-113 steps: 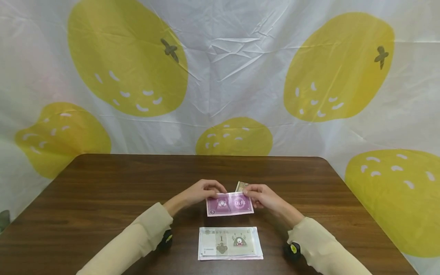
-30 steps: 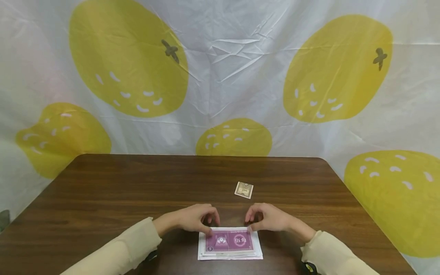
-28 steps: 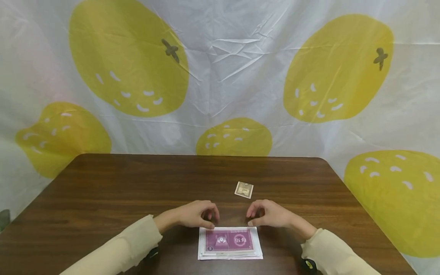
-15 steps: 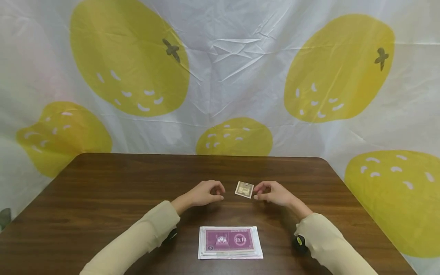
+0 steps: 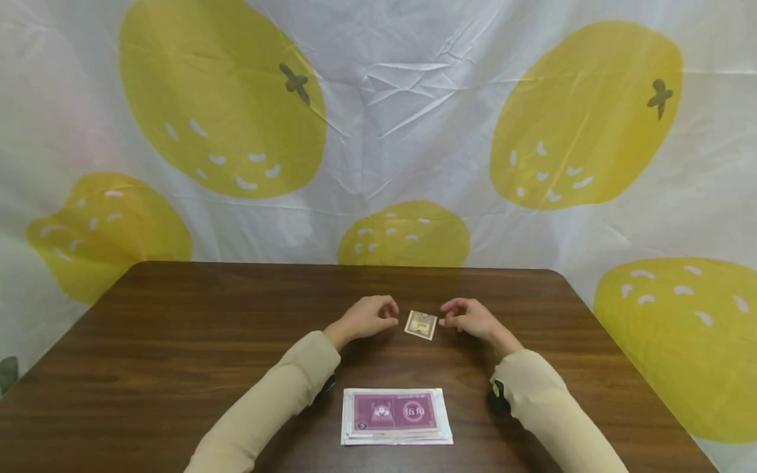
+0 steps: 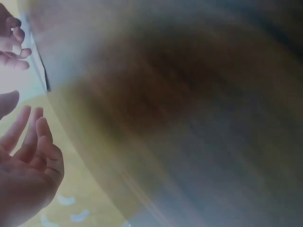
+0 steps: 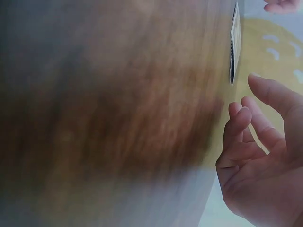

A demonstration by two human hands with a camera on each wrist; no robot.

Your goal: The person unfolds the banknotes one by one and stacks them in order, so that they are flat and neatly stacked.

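A small folded brown-and-cream banknote (image 5: 421, 324) lies on the table between the two hands. My left hand (image 5: 368, 316) hovers just to its left, fingers loosely bent and thumb apart from them. On the other side, my right hand (image 5: 471, 318) is close to the note's right edge, also loosely bent and holding nothing. In the right wrist view the folded note (image 7: 235, 45) stands thin and edge-on, beyond the thumb and fingertips. Nearer the body, a purple banknote (image 5: 394, 412) lies flat on top of a neat stack of pale notes (image 5: 349, 433).
The brown wood-grain table (image 5: 207, 341) reaches back to a white cloth (image 5: 402, 131) printed with yellow fruit. Dark wrist cameras (image 5: 499, 392) sit under the cream sleeves (image 5: 550, 407).
The purple note went from both hands onto the stack. The hands then let go and moved forward to either side of the folded note, the left one edging closer to it.
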